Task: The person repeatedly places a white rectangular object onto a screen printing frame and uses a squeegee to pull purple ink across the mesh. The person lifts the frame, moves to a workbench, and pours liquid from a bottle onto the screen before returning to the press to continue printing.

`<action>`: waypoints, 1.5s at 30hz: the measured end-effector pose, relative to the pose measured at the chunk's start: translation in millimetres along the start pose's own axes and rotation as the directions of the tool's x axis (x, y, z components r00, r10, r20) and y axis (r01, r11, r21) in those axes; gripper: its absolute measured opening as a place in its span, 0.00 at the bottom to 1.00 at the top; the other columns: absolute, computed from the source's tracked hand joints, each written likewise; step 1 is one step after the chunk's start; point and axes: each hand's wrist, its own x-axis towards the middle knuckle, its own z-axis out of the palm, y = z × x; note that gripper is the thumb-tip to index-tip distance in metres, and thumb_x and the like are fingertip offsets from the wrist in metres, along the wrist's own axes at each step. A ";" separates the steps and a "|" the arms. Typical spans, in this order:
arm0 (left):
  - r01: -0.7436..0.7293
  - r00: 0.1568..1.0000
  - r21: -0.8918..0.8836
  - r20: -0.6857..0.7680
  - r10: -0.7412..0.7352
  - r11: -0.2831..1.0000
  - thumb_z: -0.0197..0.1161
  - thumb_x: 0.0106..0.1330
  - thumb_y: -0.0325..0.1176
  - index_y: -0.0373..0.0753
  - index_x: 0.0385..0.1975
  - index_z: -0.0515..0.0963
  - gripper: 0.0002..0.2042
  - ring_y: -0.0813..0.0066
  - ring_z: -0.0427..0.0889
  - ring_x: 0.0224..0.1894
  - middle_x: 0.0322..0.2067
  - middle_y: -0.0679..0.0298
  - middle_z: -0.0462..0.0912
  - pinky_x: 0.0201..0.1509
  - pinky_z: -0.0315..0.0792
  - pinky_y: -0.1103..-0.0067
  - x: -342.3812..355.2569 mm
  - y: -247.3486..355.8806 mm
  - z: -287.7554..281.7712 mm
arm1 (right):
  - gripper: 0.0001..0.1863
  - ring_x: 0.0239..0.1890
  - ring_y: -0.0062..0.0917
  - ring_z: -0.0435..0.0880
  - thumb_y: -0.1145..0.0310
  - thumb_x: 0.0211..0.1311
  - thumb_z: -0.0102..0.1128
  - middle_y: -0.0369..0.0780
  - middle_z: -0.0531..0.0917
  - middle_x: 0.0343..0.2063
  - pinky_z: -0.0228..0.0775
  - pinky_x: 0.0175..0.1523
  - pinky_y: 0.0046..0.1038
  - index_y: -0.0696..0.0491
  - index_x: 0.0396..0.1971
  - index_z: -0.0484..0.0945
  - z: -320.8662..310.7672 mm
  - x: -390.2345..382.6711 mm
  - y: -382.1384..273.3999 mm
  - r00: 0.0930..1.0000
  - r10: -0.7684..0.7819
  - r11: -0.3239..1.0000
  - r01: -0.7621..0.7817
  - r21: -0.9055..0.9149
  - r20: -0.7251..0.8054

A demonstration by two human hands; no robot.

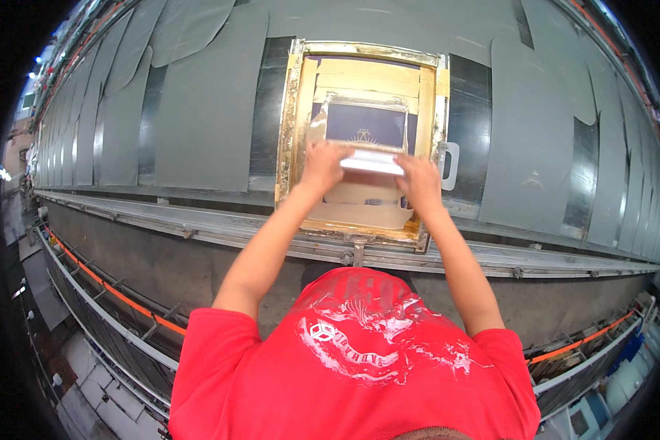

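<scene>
On the left, grey fabric panels (pixel 205 117) lay along a long, dark-topped table (pixel 269 125). Toward the middle, a tape-lined screen-printing frame (pixel 292 110) lay flat, and over its inner area the left hand (pixel 324 167) was closed around the left end of a pale bar, probably a squeegee (pixel 372 162), though blurred. The right hand (pixel 420 182) had its fingers curled around the other end. Just beside the frame's right edge was a white loop-shaped handle (pixel 452 166); farther right, another grey panel (pixel 521 139) bore a small pale motif (pixel 535 178)
</scene>
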 end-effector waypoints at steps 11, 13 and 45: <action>-0.038 0.991 0.021 -0.125 0.040 0.999 0.70 0.48 0.25 0.51 0.45 0.85 0.21 0.73 0.79 0.52 0.47 0.75 0.85 0.56 0.62 0.59 -82.5 33.1 5.6 | 0.16 0.42 0.31 0.79 0.61 0.62 0.68 0.43 0.82 0.42 0.72 0.49 0.34 0.49 0.48 0.84 -16.6 -2.4 103.4 0.775 0.532 0.834 -0.411 0.368 -0.340; -0.071 0.987 0.033 -0.140 0.075 0.997 0.70 0.48 0.26 0.52 0.45 0.84 0.22 0.74 0.79 0.52 0.49 0.75 0.84 0.57 0.62 0.59 -79.5 28.4 15.2 | 0.14 0.38 0.31 0.80 0.61 0.65 0.65 0.42 0.84 0.37 0.72 0.47 0.34 0.49 0.47 0.84 3.4 7.3 128.0 0.753 0.624 0.751 -0.503 0.428 -0.209; -0.075 0.989 0.009 -0.125 0.076 0.997 0.70 0.46 0.24 0.49 0.52 0.82 0.27 0.68 0.77 0.52 0.52 0.72 0.83 0.60 0.61 0.62 -266.1 -360.7 -139.5 | 0.11 0.37 0.46 0.84 0.63 0.71 0.55 0.49 0.86 0.34 0.73 0.44 0.40 0.50 0.46 0.82 233.7 185.7 -256.9 0.725 0.631 0.744 -0.467 0.477 -0.275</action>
